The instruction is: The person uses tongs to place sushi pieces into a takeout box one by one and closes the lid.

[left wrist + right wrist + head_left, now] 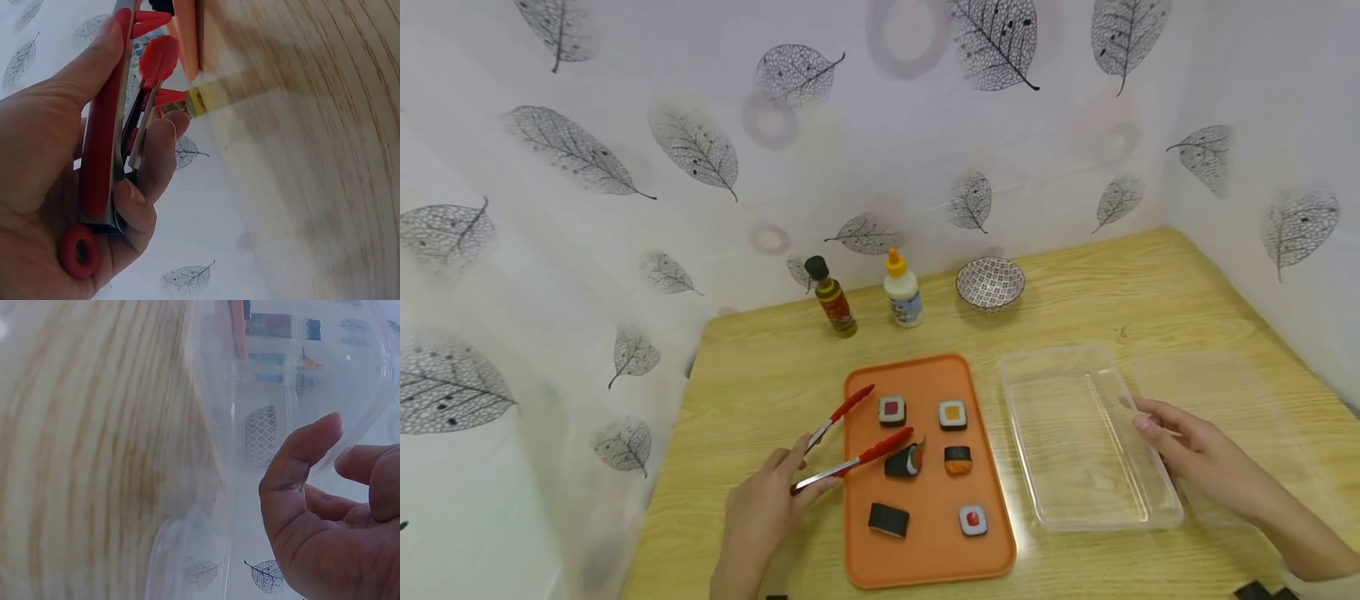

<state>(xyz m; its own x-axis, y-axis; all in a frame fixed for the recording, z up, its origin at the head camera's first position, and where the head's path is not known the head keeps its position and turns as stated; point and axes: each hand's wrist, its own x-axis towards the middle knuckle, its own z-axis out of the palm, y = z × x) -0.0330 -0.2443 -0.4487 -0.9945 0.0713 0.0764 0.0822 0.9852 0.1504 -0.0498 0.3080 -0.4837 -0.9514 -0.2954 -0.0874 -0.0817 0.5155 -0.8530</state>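
My left hand point(763, 508) grips a pair of tongs point(880, 447) with red tips and metal arms. The tongs' arms are spread over the left side of an orange tray point(928, 562), one tip beside a dark cone-shaped hand roll point(903, 461). In the left wrist view, the fingers point(159, 159) wrap the red-and-metal handle point(103, 137). Several toy sushi pieces lie on the tray, among them a yellow-centred roll point(952, 415) and an orange-and-black piece point(958, 460). My right hand point(1198, 454) pinches the right rim of a clear plastic container point(1075, 450), thumb and finger at its edge.
A dark-capped sauce bottle point(832, 300), a white bottle with a yellow cap point(903, 292) and a patterned bowl point(990, 284) stand along the back of the wooden table point(760, 367). A clear lid point(1210, 383) lies right of the container. Leaf-printed cloth surrounds the back and sides.
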